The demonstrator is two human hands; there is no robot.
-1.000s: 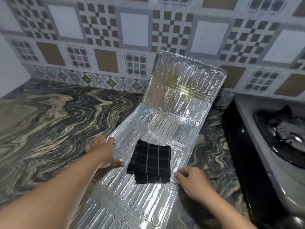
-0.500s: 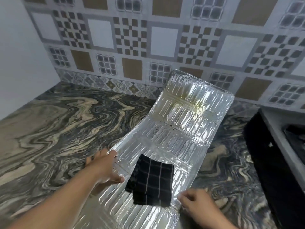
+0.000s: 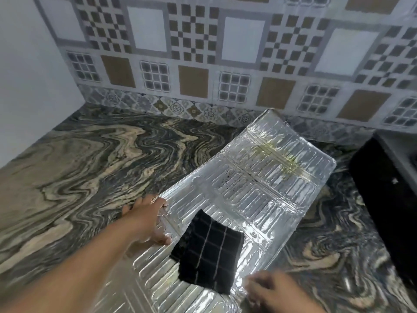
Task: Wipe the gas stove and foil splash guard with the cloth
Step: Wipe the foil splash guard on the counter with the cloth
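Note:
The ribbed foil splash guard (image 3: pixel 259 190) lies unfolded across the marbled counter, its far panel tipped up towards the wall and marked with yellowish stains. A folded black cloth (image 3: pixel 208 253) with thin pale checks rests on the near part of the foil, with no hand on it. My left hand (image 3: pixel 146 219) grips the guard's left edge, thumb on top. My right hand (image 3: pixel 273 290), blurred at the bottom, holds the guard's right edge beside the cloth. The gas stove (image 3: pixel 390 188) shows only as a dark side at the right edge.
The marbled counter (image 3: pixel 79 168) stretches to the left and behind the guard. A patterned tiled wall (image 3: pixel 203 53) closes the back, and a plain white wall (image 3: pixel 20 75) the left.
The view has swung left, so the stove has nearly left the frame. The foil guard has turned and shifted leftward on the counter between both hands. The cloth still lies on it.

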